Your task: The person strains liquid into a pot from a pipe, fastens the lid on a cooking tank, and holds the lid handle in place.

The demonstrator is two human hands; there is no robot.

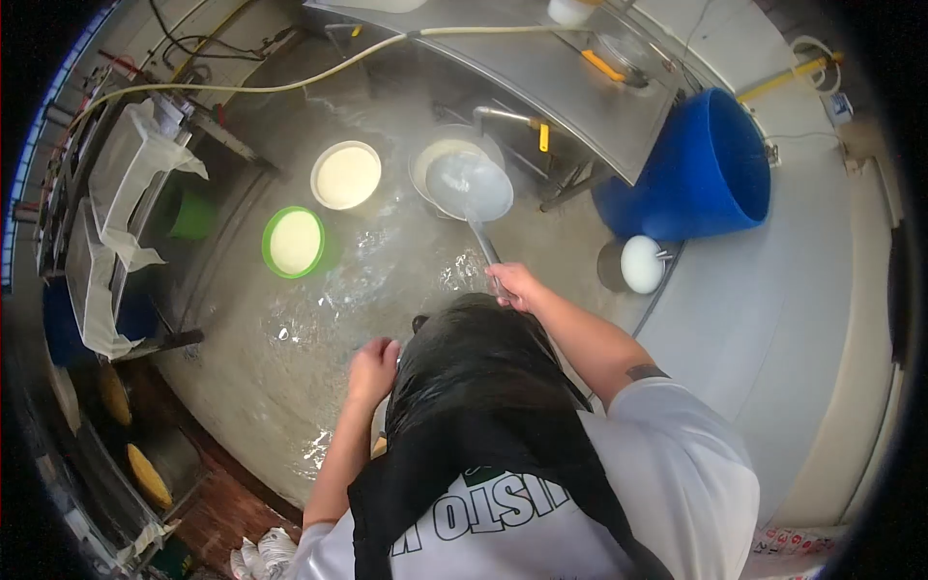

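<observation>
My right hand (515, 287) is closed around the grey handle of a long-handled scoop (486, 242). The scoop's round bowl (471, 186) is over a bucket (425, 159) below the metal table, and its inside looks wet and pale. My left hand (374, 367) is beside the dark apron (464, 358) with its fingers curled; whether it holds anything is hard to make out. On the wet floor to the left of the scoop are a white bucket (346, 175) and a green bucket (295, 242), both with pale cream contents.
A metal table (541, 68) with a yellow-handled valve (543, 137) below it is ahead. At right are a blue barrel (677, 174) and a white round object (642, 265). A pale hose (290, 85) crosses the top. Cloth-draped racks (126, 193) stand left.
</observation>
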